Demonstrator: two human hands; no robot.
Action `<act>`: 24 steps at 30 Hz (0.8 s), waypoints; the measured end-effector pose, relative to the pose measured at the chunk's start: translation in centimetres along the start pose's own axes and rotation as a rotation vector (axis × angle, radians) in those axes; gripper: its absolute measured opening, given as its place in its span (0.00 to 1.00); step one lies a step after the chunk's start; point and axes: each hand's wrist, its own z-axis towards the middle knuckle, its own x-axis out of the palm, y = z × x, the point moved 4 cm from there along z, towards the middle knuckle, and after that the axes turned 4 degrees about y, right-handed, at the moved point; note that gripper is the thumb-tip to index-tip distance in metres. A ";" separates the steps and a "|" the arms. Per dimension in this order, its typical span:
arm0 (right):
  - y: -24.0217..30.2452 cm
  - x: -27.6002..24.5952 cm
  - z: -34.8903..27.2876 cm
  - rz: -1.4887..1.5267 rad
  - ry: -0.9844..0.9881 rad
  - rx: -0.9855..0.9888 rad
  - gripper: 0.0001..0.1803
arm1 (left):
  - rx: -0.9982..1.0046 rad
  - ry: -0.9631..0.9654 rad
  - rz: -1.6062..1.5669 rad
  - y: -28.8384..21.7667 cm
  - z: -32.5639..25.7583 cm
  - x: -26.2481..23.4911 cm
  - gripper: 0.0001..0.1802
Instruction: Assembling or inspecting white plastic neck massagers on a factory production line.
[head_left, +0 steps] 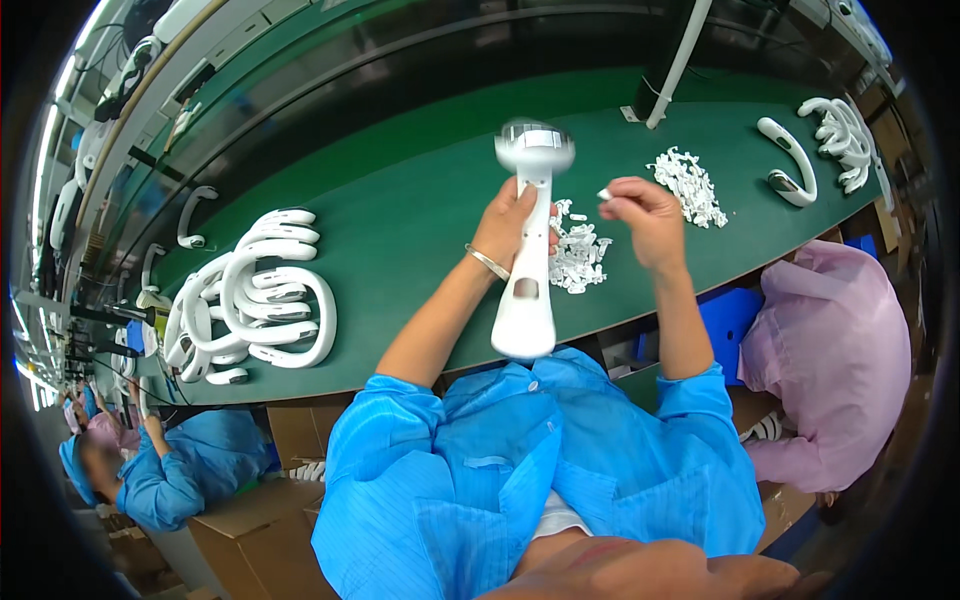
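Note:
My left hand [502,232] is closed around the narrow middle of a white plastic device [526,318], which looks like one of the curved, U-shaped units nearby. It is held in front of my chest, its wide rounded end toward me. The far end is blurred and carries a pale label. Slightly right of it, my right hand [646,214] pinches a small white plastic piece [605,194] between thumb and fingertips, apart from the device. Beneath and between the hands, a loose heap of small white plastic parts [578,260] lies on the green bench [400,225].
A second heap of small parts [690,188] lies beyond my right hand. Stacked white curved units [255,290] fill the bench's left side; a single curved unit [790,162] and more units [840,140] lie right. A post [680,65] stands behind. Co-workers sit at both sides.

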 end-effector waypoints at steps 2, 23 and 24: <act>0.1 1.8 -1.3 0.024 0.022 -0.017 0.07 | -0.002 0.086 -0.016 0.4 -1.3 0.4 0.14; -6.7 2.1 -3.0 -0.105 -0.186 0.041 0.09 | 0.215 0.018 0.325 2.4 -3.2 2.3 0.20; -5.5 2.8 -2.9 -0.105 -0.182 0.043 0.09 | 0.202 0.025 0.296 2.4 -3.3 2.3 0.20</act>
